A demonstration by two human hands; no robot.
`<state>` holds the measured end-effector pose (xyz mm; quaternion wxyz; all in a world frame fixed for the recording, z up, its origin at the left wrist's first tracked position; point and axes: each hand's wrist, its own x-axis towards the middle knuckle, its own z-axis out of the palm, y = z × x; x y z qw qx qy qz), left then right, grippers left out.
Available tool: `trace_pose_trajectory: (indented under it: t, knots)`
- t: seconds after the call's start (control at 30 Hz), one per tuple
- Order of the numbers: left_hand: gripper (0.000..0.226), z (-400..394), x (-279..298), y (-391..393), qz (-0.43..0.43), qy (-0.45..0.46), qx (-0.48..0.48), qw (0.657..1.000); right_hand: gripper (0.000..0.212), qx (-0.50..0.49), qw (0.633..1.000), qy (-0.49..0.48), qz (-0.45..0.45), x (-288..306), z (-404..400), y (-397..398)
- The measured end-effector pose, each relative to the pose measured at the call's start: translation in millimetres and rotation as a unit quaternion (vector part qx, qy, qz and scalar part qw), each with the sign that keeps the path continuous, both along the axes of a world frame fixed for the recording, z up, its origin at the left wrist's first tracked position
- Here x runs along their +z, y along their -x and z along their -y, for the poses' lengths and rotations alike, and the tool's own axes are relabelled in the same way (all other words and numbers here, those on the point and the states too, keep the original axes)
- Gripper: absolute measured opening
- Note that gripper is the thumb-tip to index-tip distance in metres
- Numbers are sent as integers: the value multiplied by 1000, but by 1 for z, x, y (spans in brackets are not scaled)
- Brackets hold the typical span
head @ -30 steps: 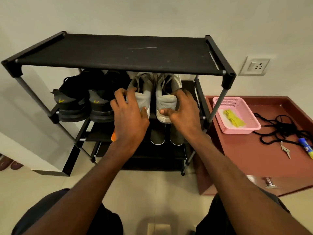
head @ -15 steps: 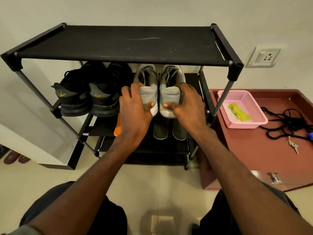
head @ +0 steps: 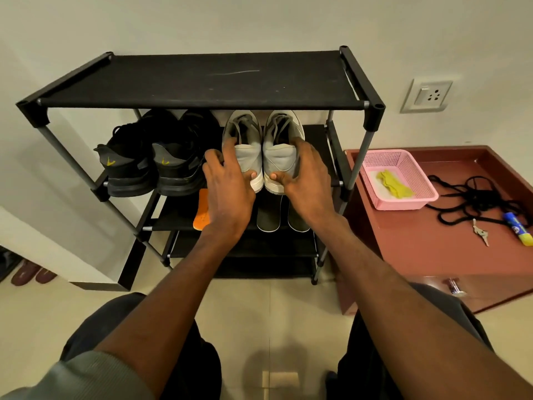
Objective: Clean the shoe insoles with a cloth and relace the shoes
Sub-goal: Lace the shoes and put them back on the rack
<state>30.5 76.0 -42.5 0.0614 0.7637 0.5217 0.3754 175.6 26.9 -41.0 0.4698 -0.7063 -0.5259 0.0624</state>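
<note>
Two grey shoes stand heel-out, side by side, on the second shelf of a black shoe rack (head: pixel 202 82). My left hand (head: pixel 227 180) grips the heel of the left grey shoe (head: pixel 245 145), thumb under its sole. My right hand (head: pixel 305 180) grips the heel of the right grey shoe (head: pixel 281 145) the same way. A yellow cloth (head: pixel 393 184) lies in a pink basket (head: pixel 403 203) on the low red-brown table (head: pixel 427 255). Black laces (head: pixel 478 200) lie tangled further right on that table.
A pair of black shoes (head: pixel 153 166) sits left of the grey pair on the same shelf. One shelf down lie an orange insole (head: pixel 201 212) and two dark insoles (head: pixel 281 215). Keys (head: pixel 481 233) and a blue-yellow tube (head: pixel 517 228) rest near the laces. A wall socket (head: pixel 428 95) is above.
The view has shifted back and up, showing more of the rack. Both hands stay on the grey shoes' heels, with the fingers wrapped further round their sides.
</note>
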Motion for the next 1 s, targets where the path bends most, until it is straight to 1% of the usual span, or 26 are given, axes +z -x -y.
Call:
trace_pose_trajectory:
  t: [0.1, 0.17, 0.3, 0.37, 0.47, 0.53, 0.6, 0.67, 0.7, 0.73, 0.77, 0.8, 0.83, 0.87, 0.9, 0.93, 1.0]
  knots:
    - [74, 10, 5, -3, -45, -40, 47, 997, 80, -16, 1000, -2, 22, -1, 7, 3]
    - [67, 21, 11, -6, -48, -72, 35, 996, 75, -31, 999, -17, 36, 0, 15, 4]
    - [53, 45, 23, -18, 8, -82, -54, 995, 50, -61, 994, -65, 58, 7, 39, -4]
    - [49, 58, 29, -28, 21, -85, -94, 992, 41, -81, 991, -84, 59, 17, 52, -14]
    - [46, 80, 44, -52, 14, -87, -152, 984, 27, -118, 985, -104, 68, 33, 83, -38]
    - [45, 91, 49, -69, -9, -76, -187, 979, 19, -134, 983, -103, 77, 35, 104, -55]
    - [44, 108, 53, -90, -42, -64, -229, 970, 17, -159, 980, -90, 83, 35, 132, -76]
    - [44, 128, 52, -113, -72, -48, -276, 957, 19, -189, 978, -40, 84, 33, 161, -100]
    - [44, 136, 49, -122, -90, -35, -294, 951, 21, -200, 977, 8, 78, 31, 173, -111]
    - [45, 147, 46, -135, -114, -26, -310, 944, 22, -212, 972, 76, 68, 26, 188, -126]
    - [47, 154, 41, -143, -140, -21, -319, 937, 24, -213, 961, 169, 57, 21, 199, -138]
    - [49, 164, 36, -154, -164, -12, -329, 930, 26, -202, 938, 279, 46, 13, 213, -150]
    - [51, 171, 30, -163, -181, 1, -337, 924, 31, -177, 905, 385, 37, 7, 223, -156]
    - [53, 177, 24, -171, -198, 16, -344, 918, 36, -147, 870, 470, 31, 2, 230, -160]
    - [55, 184, 16, -179, -216, 32, -351, 911, 40, -122, 842, 524, 27, -2, 235, -162]
    - [58, 186, 9, -185, -240, 47, -358, 901, 43, -109, 832, 543, 18, -5, 233, -163]
    - [63, 187, -13, -194, -300, 65, -375, 875, 46, -107, 839, 534, 5, -13, 223, -162]
